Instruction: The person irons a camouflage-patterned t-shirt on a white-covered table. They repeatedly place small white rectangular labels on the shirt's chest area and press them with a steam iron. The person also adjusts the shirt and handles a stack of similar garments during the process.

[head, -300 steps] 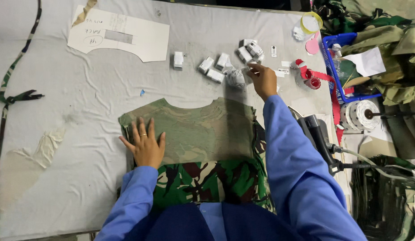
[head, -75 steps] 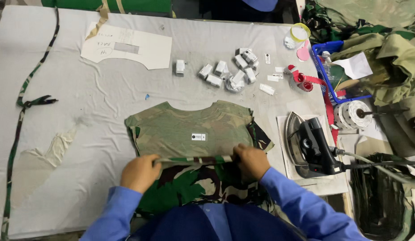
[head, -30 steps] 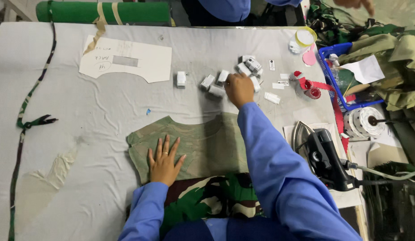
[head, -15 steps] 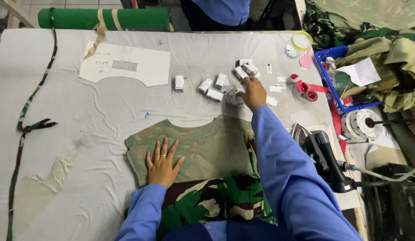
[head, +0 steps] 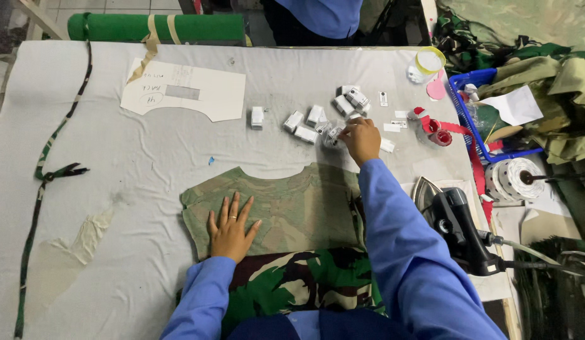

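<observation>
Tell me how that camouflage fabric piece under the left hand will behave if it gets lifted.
The camouflage fabric piece lies flat with soft wrinkles, so it will probably flop and drape. It looks thin, likely light. The left hand presses flat on it, which suggests it slides easily on the table cover.

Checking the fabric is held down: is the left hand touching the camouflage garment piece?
Touching. The head view shows the left hand lying flat, fingers spread, on the camouflage garment piece.
</observation>
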